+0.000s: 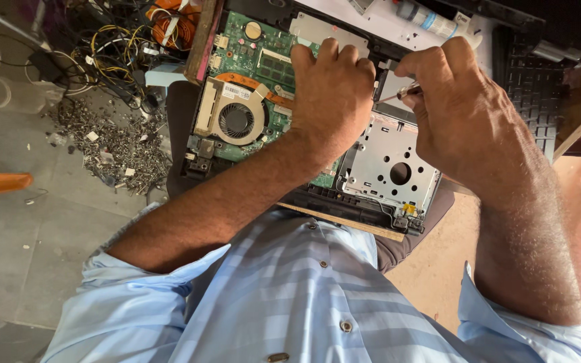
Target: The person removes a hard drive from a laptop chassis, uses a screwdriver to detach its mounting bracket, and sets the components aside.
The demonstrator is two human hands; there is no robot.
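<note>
Green circuit board (250,57) under flat left hand (331,94); right hand (458,107) pinching screwdriver (405,91).

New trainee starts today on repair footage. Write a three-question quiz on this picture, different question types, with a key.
1. True or false: the left hand rests flat on the green circuit board of the opened laptop.
2. Multiple choice: what does the right hand pinch in its grip? A) a coil of orange wire B) a thin screwdriver C) a plastic cup
3. Fill in: the round cooling fan sits to the ____ of the left hand in the picture.

Key: 1 true; 2 B; 3 left.
</note>
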